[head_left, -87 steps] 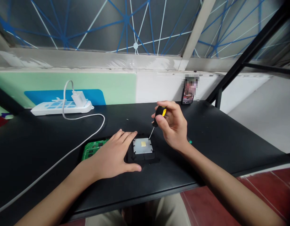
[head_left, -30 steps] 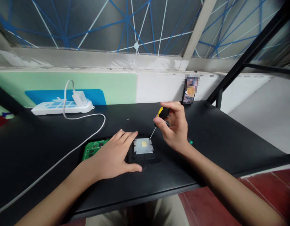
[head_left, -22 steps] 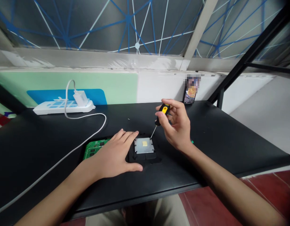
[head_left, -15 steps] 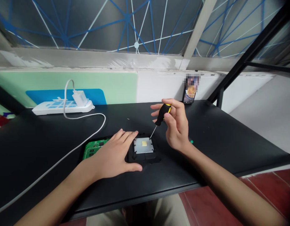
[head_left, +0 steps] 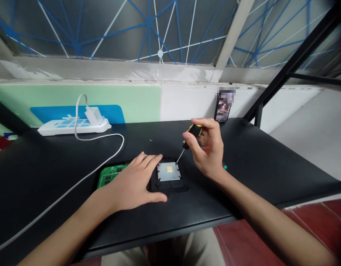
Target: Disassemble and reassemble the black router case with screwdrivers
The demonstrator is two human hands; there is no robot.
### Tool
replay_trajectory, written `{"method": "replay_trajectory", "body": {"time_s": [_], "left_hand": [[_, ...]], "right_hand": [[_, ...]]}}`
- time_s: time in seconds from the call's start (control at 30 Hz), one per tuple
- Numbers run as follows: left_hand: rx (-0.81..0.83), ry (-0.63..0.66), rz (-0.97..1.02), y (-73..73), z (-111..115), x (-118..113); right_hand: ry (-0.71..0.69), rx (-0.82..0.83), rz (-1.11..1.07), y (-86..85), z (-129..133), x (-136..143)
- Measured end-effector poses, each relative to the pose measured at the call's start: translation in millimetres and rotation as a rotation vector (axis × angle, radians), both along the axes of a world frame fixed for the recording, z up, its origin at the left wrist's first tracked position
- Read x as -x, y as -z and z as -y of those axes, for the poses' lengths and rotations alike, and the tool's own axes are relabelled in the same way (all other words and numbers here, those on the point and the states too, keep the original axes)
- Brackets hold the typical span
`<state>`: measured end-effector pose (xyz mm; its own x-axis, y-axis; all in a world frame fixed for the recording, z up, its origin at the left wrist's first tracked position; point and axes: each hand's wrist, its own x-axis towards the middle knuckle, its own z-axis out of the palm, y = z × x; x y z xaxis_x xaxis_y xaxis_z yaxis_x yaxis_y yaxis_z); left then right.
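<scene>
My right hand (head_left: 207,146) grips the black and yellow handle of a screwdriver (head_left: 195,130). The shaft leans, and its tip meets the far right corner of a silver metal plate (head_left: 162,175) with a pale yellow square pad (head_left: 169,169) in its middle. Dark screws or holes line the plate's edges. The plate sits in a black casing (head_left: 174,183) lying flat on the table. My left hand (head_left: 134,183) lies spread, palm down, across the casing's left part. It partly covers a green circuit board (head_left: 111,173) at the left.
A white power strip (head_left: 73,126) with a plugged-in charger (head_left: 93,116) stands at the back left. Its white cable (head_left: 104,162) runs across the black table (head_left: 259,166). A phone (head_left: 223,107) leans on the wall at the back right. Something small and green (head_left: 225,167) lies beside my right wrist.
My right hand has turned the screwdriver handle; thumb and fingers have shifted around it, while the tip stays at the same corner. My left hand has not moved. The phone's picture differs.
</scene>
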<state>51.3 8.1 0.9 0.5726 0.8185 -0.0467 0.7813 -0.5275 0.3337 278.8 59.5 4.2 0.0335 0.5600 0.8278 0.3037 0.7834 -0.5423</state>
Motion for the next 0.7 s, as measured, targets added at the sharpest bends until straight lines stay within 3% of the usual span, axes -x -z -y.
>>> {"method": "replay_trajectory", "body": {"time_s": [0.17,0.27,0.57,0.7], "left_hand": [[0.0,0.01,-0.016,-0.4,0.0,0.3],[-0.003,0.014,-0.008,-0.6,0.4,0.2],[-0.015,0.02,0.009,0.2,0.3,-0.2],[-0.021,0.02,-0.014,1.2,0.4,0.4]], "right_hand": [[-0.187,0.06,-0.035,-3.3,7.8,-0.1],[-0.214,0.065,-0.032,-3.6,8.9,-0.5],[-0.059,-0.011,0.052,-3.6,6.6,1.0],[-0.055,-0.053,0.073,-4.7,6.3,-0.1]]}}
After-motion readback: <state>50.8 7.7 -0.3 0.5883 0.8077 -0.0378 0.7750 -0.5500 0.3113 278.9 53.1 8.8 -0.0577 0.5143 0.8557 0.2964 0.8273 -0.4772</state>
